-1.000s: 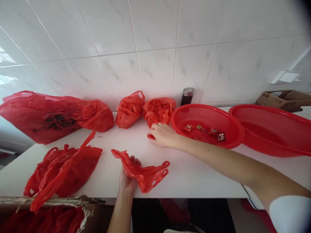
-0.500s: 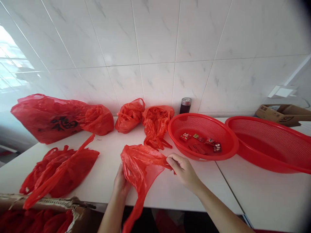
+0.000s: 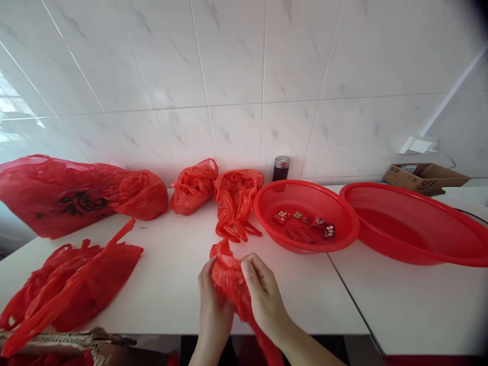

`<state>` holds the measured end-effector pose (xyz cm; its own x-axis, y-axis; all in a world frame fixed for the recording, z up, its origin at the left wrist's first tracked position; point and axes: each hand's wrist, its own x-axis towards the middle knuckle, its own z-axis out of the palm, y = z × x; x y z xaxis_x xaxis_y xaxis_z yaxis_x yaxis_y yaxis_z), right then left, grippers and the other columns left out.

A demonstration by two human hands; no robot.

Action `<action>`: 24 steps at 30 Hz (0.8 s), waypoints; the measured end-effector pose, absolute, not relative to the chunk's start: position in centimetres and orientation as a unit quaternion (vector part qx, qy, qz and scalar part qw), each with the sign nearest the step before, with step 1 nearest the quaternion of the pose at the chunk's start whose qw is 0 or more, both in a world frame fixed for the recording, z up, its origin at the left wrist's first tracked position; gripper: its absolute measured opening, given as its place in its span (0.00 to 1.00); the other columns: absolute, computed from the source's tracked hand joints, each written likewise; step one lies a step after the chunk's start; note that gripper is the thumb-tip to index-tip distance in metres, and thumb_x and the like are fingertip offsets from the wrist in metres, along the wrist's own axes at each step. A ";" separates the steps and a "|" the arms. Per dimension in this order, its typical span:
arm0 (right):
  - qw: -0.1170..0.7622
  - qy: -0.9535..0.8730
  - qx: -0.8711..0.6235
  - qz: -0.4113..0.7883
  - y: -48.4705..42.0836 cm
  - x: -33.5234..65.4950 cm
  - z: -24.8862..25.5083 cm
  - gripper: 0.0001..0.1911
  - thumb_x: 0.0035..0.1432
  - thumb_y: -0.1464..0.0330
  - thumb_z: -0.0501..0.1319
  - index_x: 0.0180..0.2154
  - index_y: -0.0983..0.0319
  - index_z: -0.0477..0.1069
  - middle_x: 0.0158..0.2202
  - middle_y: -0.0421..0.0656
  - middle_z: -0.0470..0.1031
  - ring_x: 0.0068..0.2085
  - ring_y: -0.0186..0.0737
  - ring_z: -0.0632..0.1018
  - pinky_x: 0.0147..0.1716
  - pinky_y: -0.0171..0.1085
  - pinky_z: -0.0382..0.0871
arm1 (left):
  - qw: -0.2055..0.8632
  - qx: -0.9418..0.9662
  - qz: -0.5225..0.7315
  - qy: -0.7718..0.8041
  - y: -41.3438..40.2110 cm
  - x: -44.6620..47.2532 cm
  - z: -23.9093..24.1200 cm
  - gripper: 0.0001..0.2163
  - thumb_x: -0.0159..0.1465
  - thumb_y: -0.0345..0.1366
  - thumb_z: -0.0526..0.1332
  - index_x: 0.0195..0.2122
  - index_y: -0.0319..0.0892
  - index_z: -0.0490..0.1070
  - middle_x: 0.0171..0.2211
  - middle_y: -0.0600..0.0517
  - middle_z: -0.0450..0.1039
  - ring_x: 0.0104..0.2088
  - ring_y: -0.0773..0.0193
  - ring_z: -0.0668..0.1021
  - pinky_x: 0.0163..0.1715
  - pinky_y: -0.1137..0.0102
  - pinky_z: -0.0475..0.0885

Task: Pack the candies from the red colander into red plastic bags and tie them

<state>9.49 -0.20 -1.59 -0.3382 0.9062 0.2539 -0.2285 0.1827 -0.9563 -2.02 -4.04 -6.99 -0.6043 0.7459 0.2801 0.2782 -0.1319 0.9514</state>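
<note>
A thin red plastic bag [image 3: 231, 277] is bunched up between my two hands over the table's near edge. My left hand [image 3: 213, 300] is wrapped round its left side, the fingers partly behind the plastic. On the other side, my right hand [image 3: 265, 295] pinches the bag between thumb and curled fingers. A loose strip of the bag trails down beneath my right wrist. Just beyond lies a crumpled red bag [image 3: 238, 198], and to its right stands a red plastic basket [image 3: 263, 223] with several small wrapped packets [image 3: 301, 218] inside.
Another red basket [image 3: 412, 249] stands at right, near an open cardboard box [image 3: 427, 178]. A dark flask [image 3: 281, 170] stands by the tiled wall. More red bags [image 3: 141, 195] line the wall, and a flat pile of red bags [image 3: 87, 284] lies left above a torn carton [image 3: 102, 343].
My hands have come together, and the bag that was spread between them is now gathered into a narrower bunch. The view has shifted slightly to the right.
</note>
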 end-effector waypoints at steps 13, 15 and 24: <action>0.518 -0.744 -0.386 0.170 -0.1 17.8 -1.0 0.07 0.60 0.68 0.57 0.42 0.56 0.66 0.46 0.47 0.69 0.49 0.46 0.71 0.49 0.46 0.66 | 0.526 0.261 0.606 0.536 -5.8 -7.3 -4.4 0.12 0.53 0.39 0.70 0.30 0.42 0.68 0.27 0.54 0.72 0.29 0.66 0.75 0.30 0.73 0.71; 0.449 -0.822 -0.329 0.118 -1.4 15.9 -0.1 0.06 0.59 0.69 0.58 0.40 0.55 0.69 0.52 0.47 0.67 0.54 0.49 0.68 0.54 0.51 0.62 | 0.574 0.225 0.625 0.479 -5.3 -5.2 -3.3 0.11 0.53 0.37 0.70 0.31 0.43 0.68 0.27 0.55 0.72 0.27 0.67 0.74 0.27 0.74 0.71; 0.213 -0.873 -0.414 0.144 3.8 17.6 -5.1 0.26 0.52 0.83 0.51 0.49 0.58 0.70 0.40 0.45 0.74 0.41 0.41 0.75 0.42 0.41 0.69 | 0.605 0.067 0.597 0.522 -7.3 -6.6 -1.8 0.18 0.49 0.39 0.70 0.43 0.49 0.74 0.37 0.51 0.79 0.35 0.54 0.81 0.29 0.66 0.78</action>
<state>17.64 3.79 -5.11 -0.5670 0.7841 0.2523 0.6616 0.6160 -0.4276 -6.59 -7.29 -1.81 -0.2580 0.7928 -0.5523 -0.6529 0.2783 0.7044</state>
